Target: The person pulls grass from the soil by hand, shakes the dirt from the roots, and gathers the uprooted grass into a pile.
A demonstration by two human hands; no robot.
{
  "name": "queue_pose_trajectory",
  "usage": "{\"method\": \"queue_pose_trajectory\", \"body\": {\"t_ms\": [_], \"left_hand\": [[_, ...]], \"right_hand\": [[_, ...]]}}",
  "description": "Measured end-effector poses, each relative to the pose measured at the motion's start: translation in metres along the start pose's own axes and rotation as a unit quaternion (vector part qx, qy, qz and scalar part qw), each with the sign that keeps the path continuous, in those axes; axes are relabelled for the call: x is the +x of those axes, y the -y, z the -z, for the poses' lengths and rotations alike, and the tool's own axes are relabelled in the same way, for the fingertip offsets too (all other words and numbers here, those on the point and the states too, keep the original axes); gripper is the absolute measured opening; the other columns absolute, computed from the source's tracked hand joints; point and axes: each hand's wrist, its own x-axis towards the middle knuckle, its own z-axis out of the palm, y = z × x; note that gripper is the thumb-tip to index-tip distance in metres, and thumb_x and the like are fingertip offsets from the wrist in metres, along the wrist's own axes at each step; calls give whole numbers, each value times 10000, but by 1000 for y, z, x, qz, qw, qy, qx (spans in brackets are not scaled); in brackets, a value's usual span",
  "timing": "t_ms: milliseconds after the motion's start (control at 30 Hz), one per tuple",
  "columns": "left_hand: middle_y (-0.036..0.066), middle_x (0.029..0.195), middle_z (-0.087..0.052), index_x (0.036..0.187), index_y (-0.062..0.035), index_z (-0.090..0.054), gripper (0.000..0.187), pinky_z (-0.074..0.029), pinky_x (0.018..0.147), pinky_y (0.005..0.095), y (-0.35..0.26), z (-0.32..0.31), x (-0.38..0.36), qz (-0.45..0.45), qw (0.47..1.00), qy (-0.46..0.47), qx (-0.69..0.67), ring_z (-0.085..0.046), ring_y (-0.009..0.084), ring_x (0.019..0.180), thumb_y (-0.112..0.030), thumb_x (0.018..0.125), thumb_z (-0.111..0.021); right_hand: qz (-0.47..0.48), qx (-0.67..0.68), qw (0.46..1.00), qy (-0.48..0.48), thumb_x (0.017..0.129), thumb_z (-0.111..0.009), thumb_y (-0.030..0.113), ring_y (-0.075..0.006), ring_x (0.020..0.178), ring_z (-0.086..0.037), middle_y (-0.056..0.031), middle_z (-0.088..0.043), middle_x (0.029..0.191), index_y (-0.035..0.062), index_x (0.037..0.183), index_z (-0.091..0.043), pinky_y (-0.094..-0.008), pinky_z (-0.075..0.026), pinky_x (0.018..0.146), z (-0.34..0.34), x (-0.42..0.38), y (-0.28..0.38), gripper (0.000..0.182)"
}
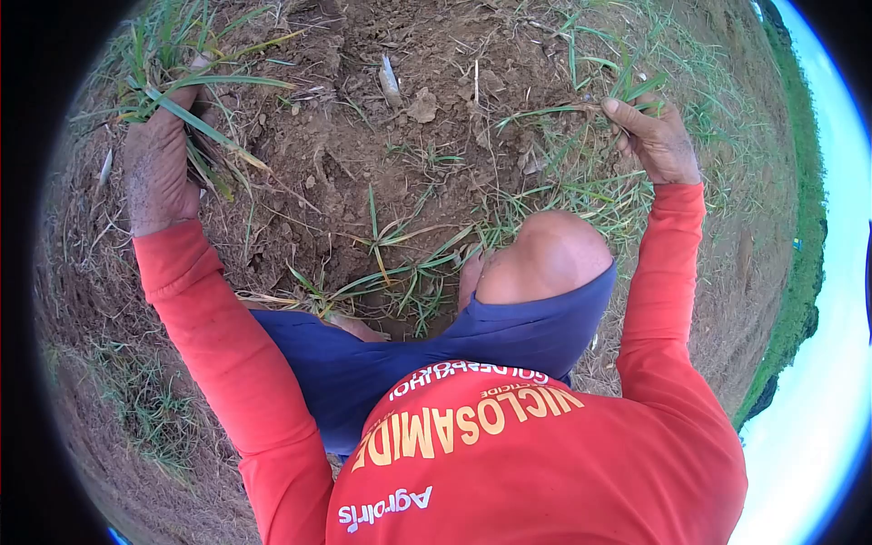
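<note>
At the upper left, my left hand (pixel 165 163) is closed round a bunch of long green grass blades (pixel 195 113), some with yellow tips. My right hand (pixel 656 136), at the upper right, pinches a tuft of grass (pixel 631 88) between thumb and fingers, close to the ground. Bare brown soil (pixel 336 136) lies between the two hands. Low green plants (pixel 381 238) grow from the soil nearer my legs.
My bent knee (pixel 549 254) rises in the middle, below more grass (pixel 581 195). A pale, pointed piece of debris (pixel 390 82) lies on the soil. Weeds (pixel 150 409) grow at the lower left. Green vegetation (pixel 804 227) lines the far right edge.
</note>
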Motion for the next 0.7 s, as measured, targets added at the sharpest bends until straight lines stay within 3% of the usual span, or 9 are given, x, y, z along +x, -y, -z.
{"method": "queue_pose_trajectory", "body": {"t_ms": [33, 67, 133, 233, 300, 367, 500, 600, 700], "left_hand": [[-23, 771, -640, 1122, -40, -748, 284, -431, 498, 205, -2, -2, -3, 12, 1000, 6, 11, -587, 60, 618, -256, 942, -788], [-21, 751, -637, 1025, -48, -749, 245, -418, 497, 201, 0, -4, -1, 16, 999, 22, 16, -570, 56, 596, -253, 910, -819], [-4, 766, -658, 1019, -38, -748, 266, -438, 523, 225, 1, -17, -10, -19, 998, 55, -27, -580, 67, 598, -247, 879, -836], [-4, 784, -669, 1037, -40, -736, 275, -465, 575, 249, 7, -32, -20, -5, 995, 101, -21, -596, 73, 646, -237, 873, -835], [-14, 793, -670, 1058, -46, -725, 274, -483, 614, 260, 7, -38, -18, 13, 992, 125, 5, -607, 74, 693, -231, 882, -826], [-35, 711, -621, 974, -73, -719, 313, -426, 561, 230, 7, -60, -25, -43, 987, 153, 9, -549, 57, 600, -336, 869, -850], [17, 809, -699, 1071, -56, -725, 427, -511, 641, 279, -10, -94, -55, -56, 955, 287, 56, -641, 100, 695, -403, 856, -849], [161, 860, -735, 1065, 9, -724, 526, -565, 798, 402, 45, -133, -54, -253, 917, 257, 169, -726, 272, 808, -455, 840, -830], [233, 913, -731, 1061, 17, -722, 575, -565, 831, 429, 65, -122, -35, -82, 946, 289, 125, -723, 351, 850, -510, 843, -799]], "right_hand": [[-7, 60, 998, 19, 912, -791, 271, -87, 547, -624, -14, -637, 660, -4, 887, -698, -224, -476, 500, 5, 16, -14, 292], [-12, -83, 996, -21, 917, -789, 280, -88, 558, -627, -21, -644, 674, -7, 885, -696, -228, -479, 505, 10, 24, -28, 303], [-10, -363, 926, -97, 926, -785, 297, -90, 580, -634, -34, -658, 701, -14, 881, -692, -238, -485, 514, 12, 47, -34, 327], [3, -228, 972, -47, 928, -782, 313, -95, 604, -640, -50, -667, 721, -20, 875, -687, -248, -489, 527, 8, 24, 7, 350], [20, -222, 975, -5, 917, -798, 328, -90, 596, -622, -35, -645, 721, -1, 871, -682, -244, -481, 530, 5, 22, 25, 352], [31, -200, 979, 30, 899, -822, 341, -89, 595, -611, -3, -611, 716, 34, 866, -675, -242, -466, 521, -16, 13, 50, 342], [75, -230, 963, 115, 900, -822, 346, -85, 626, -618, -7, -638, 774, 37, 902, -689, -238, -489, 547, -78, 5, 90, 336], [139, -162, 950, 229, 922, -789, 364, -86, 676, -633, -5, -684, 851, 38, 1090, -738, -241, -517, 600, -134, 6, 108, 370], [159, -186, 952, 183, 939, -762, 368, -92, 760, -655, -7, -714, 900, 69, 1210, -730, -244, -537, 669, -169, 5, 102, 405]]}}
